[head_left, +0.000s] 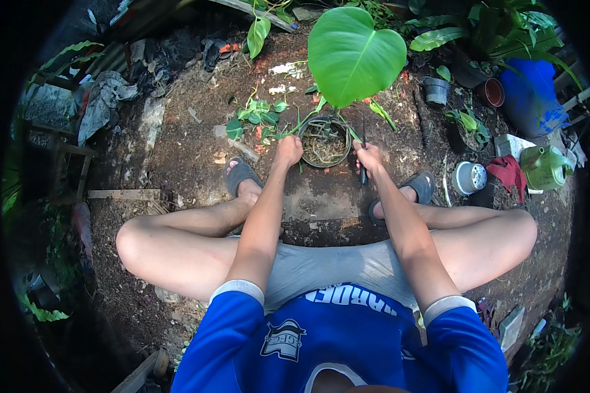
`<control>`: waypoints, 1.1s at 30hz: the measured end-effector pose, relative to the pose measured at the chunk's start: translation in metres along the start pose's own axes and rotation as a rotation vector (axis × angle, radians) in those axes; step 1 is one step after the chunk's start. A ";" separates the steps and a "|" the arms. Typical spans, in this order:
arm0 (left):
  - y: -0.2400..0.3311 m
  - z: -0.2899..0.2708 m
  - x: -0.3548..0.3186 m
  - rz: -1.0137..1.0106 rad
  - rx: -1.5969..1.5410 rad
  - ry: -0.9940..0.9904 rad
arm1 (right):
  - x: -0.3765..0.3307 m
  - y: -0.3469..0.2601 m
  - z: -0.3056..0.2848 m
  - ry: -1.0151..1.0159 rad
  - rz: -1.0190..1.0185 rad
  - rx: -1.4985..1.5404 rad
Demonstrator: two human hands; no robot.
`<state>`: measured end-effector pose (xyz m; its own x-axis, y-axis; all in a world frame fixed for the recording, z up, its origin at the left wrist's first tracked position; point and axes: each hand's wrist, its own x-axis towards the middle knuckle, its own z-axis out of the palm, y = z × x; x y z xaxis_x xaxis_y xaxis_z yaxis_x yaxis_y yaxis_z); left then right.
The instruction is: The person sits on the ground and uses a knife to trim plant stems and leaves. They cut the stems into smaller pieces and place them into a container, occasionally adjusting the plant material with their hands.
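So the black pot [324, 141] sits on the dirt right between the sandalled feet, full of dry roots and stems, with one huge heart-shaped leaf [354, 54] rising just behind it. Left hand [288, 150] is curled shut against the pot's left rim — can't tell exactly what it's pinching. Right hand [368, 156] is closed around a dark thin tool [363, 171] just right of the pot. Green watering can [545, 166] sits well off to the pot's right.
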<state>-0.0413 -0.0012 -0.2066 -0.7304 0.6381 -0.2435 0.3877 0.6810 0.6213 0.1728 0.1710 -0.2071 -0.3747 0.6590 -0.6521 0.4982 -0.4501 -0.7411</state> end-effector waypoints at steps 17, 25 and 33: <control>0.072 -0.056 0.023 0.250 0.055 -0.308 | 0.003 -0.003 0.015 -0.077 -0.138 0.025; 0.100 -0.022 0.001 0.081 0.146 -0.198 | 0.016 0.004 0.007 -0.095 -0.086 0.050; 0.095 -0.010 -0.006 0.118 0.087 -0.046 | 0.009 0.003 -0.001 -0.110 -0.005 0.042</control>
<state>-0.0054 0.0556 -0.1390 -0.6514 0.7297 -0.2079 0.5175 0.6277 0.5815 0.1716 0.1761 -0.2146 -0.4616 0.5926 -0.6600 0.4635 -0.4732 -0.7491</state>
